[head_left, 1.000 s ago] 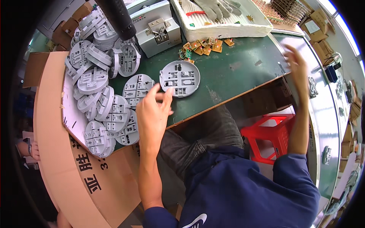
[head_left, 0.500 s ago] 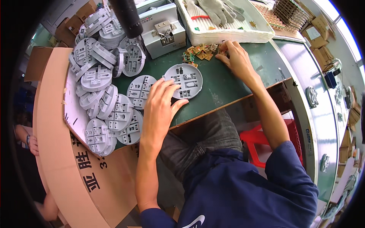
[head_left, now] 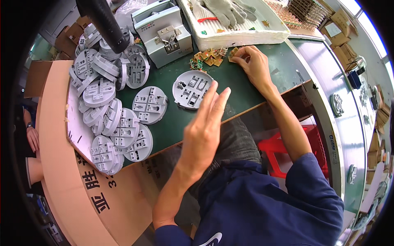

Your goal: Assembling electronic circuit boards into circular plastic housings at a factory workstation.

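Observation:
A round grey plastic base (head_left: 192,89) lies flat on the green table, its moulded slots facing up. My left hand (head_left: 203,133) is in the air at its near right side, fingers stretched out, holding nothing; its fingertips overlap the base's edge in the picture. Farther right, my right hand (head_left: 255,67) pinches a small yellow-brown circuit board (head_left: 233,53) between thumb and fingers, just above or on the table. Beside it lies a small heap of similar circuit boards (head_left: 210,57), some with green parts.
Many grey bases (head_left: 99,92) are piled at the left, one (head_left: 150,105) lying nearer the middle. A grey metal machine (head_left: 166,39) and a white foam tray (head_left: 242,39) with gloves (head_left: 223,12) stand behind. A black tube (head_left: 104,24) hangs above. Cardboard (head_left: 57,156) borders the left.
My left hand has let go of the round base and moved right and nearer to me, fingers straightening. My right hand has drawn a circuit board slightly away from the heap.

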The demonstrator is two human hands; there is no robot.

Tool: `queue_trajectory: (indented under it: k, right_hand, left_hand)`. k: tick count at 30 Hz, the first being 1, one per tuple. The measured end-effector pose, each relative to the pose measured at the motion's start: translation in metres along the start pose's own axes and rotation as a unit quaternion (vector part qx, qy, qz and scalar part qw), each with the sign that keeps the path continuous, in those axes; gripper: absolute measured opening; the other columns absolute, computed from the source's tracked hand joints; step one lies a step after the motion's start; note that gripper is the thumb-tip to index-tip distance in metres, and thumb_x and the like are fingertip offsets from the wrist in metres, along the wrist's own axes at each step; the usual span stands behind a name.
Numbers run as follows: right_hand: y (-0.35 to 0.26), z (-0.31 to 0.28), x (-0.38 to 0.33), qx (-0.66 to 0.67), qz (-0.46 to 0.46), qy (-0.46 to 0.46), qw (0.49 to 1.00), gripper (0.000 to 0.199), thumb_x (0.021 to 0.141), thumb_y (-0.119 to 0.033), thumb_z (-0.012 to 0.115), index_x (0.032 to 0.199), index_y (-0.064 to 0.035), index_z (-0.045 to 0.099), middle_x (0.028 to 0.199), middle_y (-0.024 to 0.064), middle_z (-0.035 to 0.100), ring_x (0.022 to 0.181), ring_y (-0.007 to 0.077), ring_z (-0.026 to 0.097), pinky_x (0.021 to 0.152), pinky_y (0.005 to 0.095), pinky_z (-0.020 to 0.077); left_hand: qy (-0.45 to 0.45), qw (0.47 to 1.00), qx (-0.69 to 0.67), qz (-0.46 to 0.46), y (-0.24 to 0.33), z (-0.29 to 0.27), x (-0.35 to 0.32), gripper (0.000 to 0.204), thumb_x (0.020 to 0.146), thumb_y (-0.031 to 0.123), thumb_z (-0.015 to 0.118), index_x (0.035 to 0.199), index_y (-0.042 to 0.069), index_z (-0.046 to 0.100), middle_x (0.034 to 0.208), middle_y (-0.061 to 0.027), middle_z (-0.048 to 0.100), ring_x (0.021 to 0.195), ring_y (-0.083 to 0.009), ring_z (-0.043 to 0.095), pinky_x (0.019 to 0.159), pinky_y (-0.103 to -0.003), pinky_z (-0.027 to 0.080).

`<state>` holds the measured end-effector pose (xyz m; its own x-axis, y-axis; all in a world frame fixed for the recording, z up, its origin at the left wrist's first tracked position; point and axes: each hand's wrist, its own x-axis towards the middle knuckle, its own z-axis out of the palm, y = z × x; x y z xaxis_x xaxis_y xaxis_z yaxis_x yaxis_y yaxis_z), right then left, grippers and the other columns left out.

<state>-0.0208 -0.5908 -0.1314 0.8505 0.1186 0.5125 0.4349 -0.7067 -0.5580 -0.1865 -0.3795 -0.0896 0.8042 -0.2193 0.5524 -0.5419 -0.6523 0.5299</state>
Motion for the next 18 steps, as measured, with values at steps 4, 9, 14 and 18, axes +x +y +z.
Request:
queue_trajectory:
  k: [4,9,14,18]
  right_hand:
    - [-0.001,-0.007,-0.003,0.125,0.061,0.037,0.99,0.013,0.09,-0.008,0.075,0.1,-0.0005,0.072,0.093,0.0071,0.076,0.082,0.0135,0.071,0.079,0.0285,0.0561]
    - [0.0,-0.01,-0.002,0.134,0.11,0.018,0.985,0.016,0.092,-0.007,0.074,0.107,0.0005,0.073,0.092,0.0069,0.077,0.082,0.0105,0.071,0.078,0.0273,0.0558]
    - [-0.012,-0.011,0.001,0.094,0.066,0.082,0.99,0.016,0.093,-0.007,0.074,0.107,0.0007,0.075,0.093,0.0058,0.077,0.081,0.0083,0.066,0.077,0.0267,0.0544]
    - [-0.044,-0.02,-0.008,0.208,0.059,0.064,0.974,0.013,0.094,-0.003,0.072,0.106,0.0023,0.073,0.098,0.0044,0.075,0.083,0.0087,0.065,0.079,0.0262,0.054]
  left_hand:
    - [-0.08,0.982,0.171,-0.018,-0.031,-0.036,0.018,0.037,0.082,0.013,0.081,0.117,0.007,0.071,0.119,-0.0109,0.07,0.105,-0.0307,0.067,0.099,-0.043,0.05]
    - [-0.067,0.989,0.131,-0.034,-0.046,-0.021,0.01,0.024,0.086,0.015,0.079,0.106,0.006,0.071,0.096,-0.0089,0.072,0.088,-0.0288,0.067,0.077,-0.041,0.055]
    - [0.011,0.996,0.077,-0.044,-0.032,0.001,0.016,0.022,0.091,0.012,0.076,0.11,0.006,0.069,0.098,-0.0113,0.074,0.086,-0.0294,0.071,0.076,-0.039,0.058]
    - [0.069,0.99,-0.068,-0.107,-0.021,-0.009,0.032,0.031,0.094,0.014,0.075,0.123,0.004,0.068,0.106,-0.0129,0.075,0.086,-0.0214,0.072,0.075,-0.033,0.059]
